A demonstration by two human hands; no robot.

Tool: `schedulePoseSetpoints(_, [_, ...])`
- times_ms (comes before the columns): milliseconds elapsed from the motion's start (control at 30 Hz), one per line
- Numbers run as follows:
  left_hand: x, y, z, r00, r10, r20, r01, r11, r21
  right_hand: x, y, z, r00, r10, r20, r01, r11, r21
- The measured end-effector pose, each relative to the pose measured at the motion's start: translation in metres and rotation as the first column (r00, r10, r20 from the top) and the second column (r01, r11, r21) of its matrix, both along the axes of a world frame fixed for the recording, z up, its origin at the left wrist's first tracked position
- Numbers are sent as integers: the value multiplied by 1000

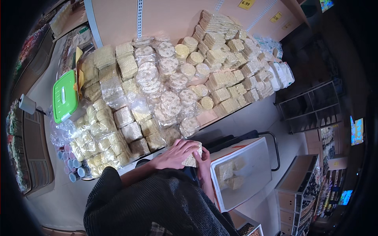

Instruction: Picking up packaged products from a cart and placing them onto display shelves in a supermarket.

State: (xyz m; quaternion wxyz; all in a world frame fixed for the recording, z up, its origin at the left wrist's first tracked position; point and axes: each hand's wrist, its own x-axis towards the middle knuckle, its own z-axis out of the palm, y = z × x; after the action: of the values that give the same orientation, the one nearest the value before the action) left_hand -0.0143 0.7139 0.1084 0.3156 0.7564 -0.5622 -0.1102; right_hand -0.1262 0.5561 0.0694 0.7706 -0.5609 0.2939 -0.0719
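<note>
A pale block of dried noodles (189,161) is held close in front of my body, just off the near edge of the display. Across its top lies my left hand (174,155), fingers spread over the block. My right hand (204,162) grips the opposite side, thumb against it. Beside my right forearm stands a white foam box (257,163) with a few noodle blocks (229,174) inside. Before me the display carries stacked square noodle cakes (226,79), round noodle cakes in clear wrap (169,103) and bagged noodle bundles (103,126).
A clear container with a green lid (65,96) stands at the display's left end, near a white roll (27,103) on a holder. Jars with blue and pink lids (71,163) sit below it. A black cart handle (277,150) curves past the foam box. Farther right stands a metal rack (313,101).
</note>
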Motion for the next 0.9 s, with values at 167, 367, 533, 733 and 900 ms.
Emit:
schedulePoseSetpoints(167, [-6, -11, -13, 990, -48, -134, 25, 985, -169, -40, -43, -8, 977, -212, -19, 213, 977, 14])
schedulePoseSetpoints(367, [16, 37, -59, 920, 355, -168, -350, 935, 59, -106, -113, -34, 704, -706, 78, 682, 703, 203])
schedulePoseSetpoints(533, [46, 138, -102, 561, 828, 19, -828, 561, -5, -165, -164, -86, 510, -858, -58, 849, 513, -125])
schedulePoseSetpoints(733, [67, 242, -141, 75, 921, 382, -997, 69, 32, -197, -179, -140, 538, -836, -109, 815, 482, 321])
schedulePoseSetpoints(900, [61, 264, -157, 69, 908, 413, -997, 44, 70, -201, -190, -144, 570, -803, -174, 816, 531, 226])
